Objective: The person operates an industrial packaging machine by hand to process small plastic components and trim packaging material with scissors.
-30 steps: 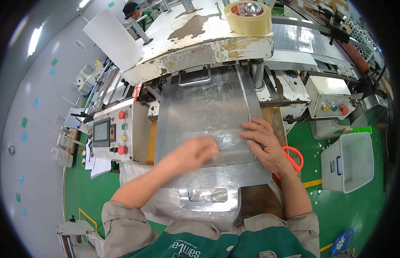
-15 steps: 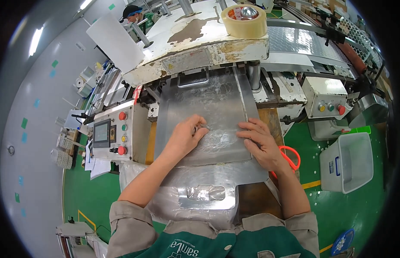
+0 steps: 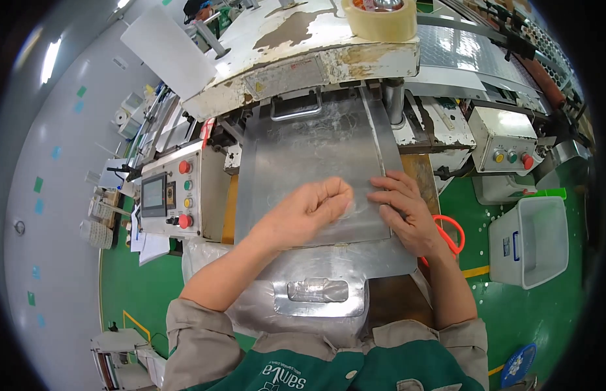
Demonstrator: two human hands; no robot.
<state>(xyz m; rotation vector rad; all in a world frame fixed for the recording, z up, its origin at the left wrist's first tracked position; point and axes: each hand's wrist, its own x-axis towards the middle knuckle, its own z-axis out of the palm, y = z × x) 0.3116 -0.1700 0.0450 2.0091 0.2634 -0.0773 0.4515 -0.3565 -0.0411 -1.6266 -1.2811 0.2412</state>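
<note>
My left hand (image 3: 309, 212) is closed over the lower middle of a flat grey metal plate (image 3: 277, 153), thumb and fingers pressed together. What it pinches, if anything, is hidden. At the plate's right edge lies my right hand (image 3: 407, 215), its fingers stretched out and slightly apart, touching the surface. Whitish swirling marks show on the plate near its far end, below a metal bar handle (image 3: 296, 116). By my right wrist is a red-orange loop (image 3: 454, 229), like a scissors handle.
A worn white press head (image 3: 283, 72) overhangs the plate's far end, carrying a roll of clear tape (image 3: 381, 25). Button boxes flank it: a control panel (image 3: 179, 195) at left and a smaller box (image 3: 505, 140) at right. A clear plastic bin (image 3: 531, 244) stands on the green floor.
My left hand has moved to the right across the plate, over the swirling marks there, and its fingers have curled further in. My right hand stays by the edge. The view has shifted slightly.
</note>
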